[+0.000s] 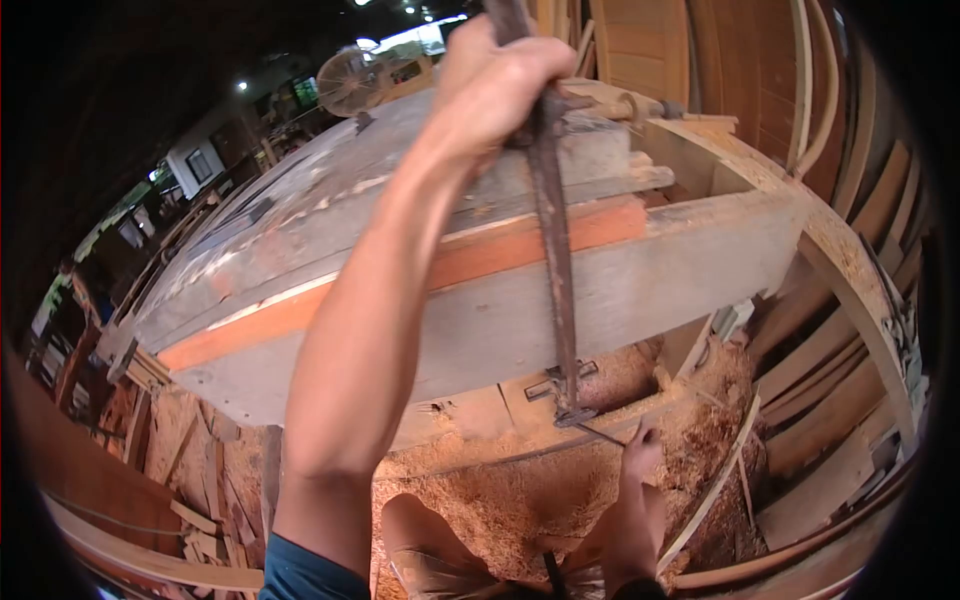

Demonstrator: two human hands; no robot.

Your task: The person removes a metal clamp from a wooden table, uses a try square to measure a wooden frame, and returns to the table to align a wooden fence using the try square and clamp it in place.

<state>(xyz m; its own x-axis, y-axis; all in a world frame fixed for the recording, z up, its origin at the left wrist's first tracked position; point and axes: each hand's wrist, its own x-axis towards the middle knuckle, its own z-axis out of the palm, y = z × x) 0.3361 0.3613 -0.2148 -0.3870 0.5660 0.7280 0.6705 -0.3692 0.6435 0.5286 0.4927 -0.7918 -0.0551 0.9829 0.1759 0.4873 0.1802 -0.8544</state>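
Observation:
A long, dark metal bar clamp (pixel 555 240) stands steeply across the front edge of the workbench (pixel 690 265). My left hand (pixel 505 75) is wrapped around its upper part, the arm reaching over the bench. Low at the right, my right hand (pixel 645 460) is closed on the thin rod handle (pixel 605 434) at the clamp's lower end. Behind the bar, a reddish-orange wooden board (pixel 490 252) lies along the bench's front edge. The left forearm hides part of that board.
Wood shavings (pixel 500 490) cover the floor around my legs. Curved planks (pixel 830 370) lean in a stack on the right. Wooden panels (pixel 640 45) stand at the back, and a round fan (pixel 352 82) is behind the bench. Offcuts (pixel 205 520) lie at the lower left.

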